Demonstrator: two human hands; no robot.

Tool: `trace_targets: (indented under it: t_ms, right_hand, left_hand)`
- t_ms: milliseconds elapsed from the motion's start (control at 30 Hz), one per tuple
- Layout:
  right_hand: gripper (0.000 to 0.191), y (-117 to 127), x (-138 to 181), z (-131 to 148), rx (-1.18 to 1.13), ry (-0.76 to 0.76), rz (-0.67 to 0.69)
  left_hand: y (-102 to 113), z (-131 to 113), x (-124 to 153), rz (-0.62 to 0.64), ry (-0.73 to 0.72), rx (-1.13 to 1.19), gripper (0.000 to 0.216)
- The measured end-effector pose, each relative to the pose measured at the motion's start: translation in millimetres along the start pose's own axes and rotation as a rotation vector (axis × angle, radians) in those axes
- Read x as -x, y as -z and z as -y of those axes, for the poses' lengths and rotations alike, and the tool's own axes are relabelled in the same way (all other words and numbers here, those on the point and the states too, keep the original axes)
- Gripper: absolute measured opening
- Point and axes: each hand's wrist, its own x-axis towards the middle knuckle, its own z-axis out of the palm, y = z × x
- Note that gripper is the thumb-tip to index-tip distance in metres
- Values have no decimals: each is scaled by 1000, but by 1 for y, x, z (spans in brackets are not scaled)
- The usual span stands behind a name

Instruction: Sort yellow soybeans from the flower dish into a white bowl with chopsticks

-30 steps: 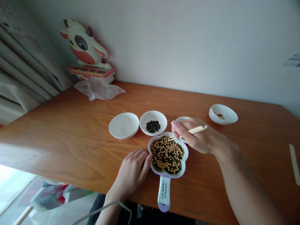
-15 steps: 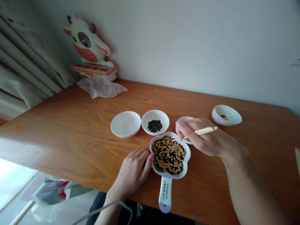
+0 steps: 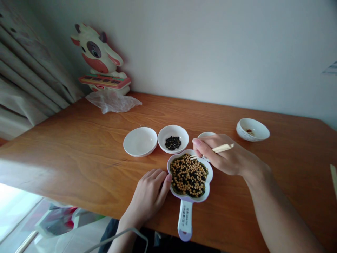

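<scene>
A flower-shaped white and lilac toy pan [image 3: 210,177] is filled with mixed tan and black beans or seeds on a green base, its labelled handle pointing toward me. My left hand [image 3: 149,191] rests at the pan's left side, fingers curled and thumb against the rim. In my right hand [image 3: 221,153] is a pair of chopsticks [image 3: 222,148], the tips touching the beans near the pan's far edge. Whether a bean is pinched is too small to tell. Partly hidden behind that hand is a small white bowl [image 3: 206,134].
Beyond the pan stand a white bowl of black beans [image 3: 173,130] and a bare white bowl [image 3: 140,142]. Another bowl [image 3: 253,130] with small bits inside sits at right. Farther back are a plastic bag [image 3: 113,102] and a cow toy keyboard [image 3: 101,59]. A cable [image 3: 118,234] crosses my left forearm.
My right hand and the chopsticks have shifted slightly left, the tips staying over the pan's far edge. My left hand keeps its place at the pan. The view has tilted slightly.
</scene>
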Motion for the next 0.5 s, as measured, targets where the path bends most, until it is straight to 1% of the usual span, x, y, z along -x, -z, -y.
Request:
trace_targets:
  t_ms: [333,500]
  right_hand:
    - [61,-2,-1,1,4,14,4]
    - [61,-2,0,2,-9,5,0]
  left_hand:
    - [1,-1,-1,-20,-13,-16,37]
    - [1,-1,-1,-9,-4,-16,37]
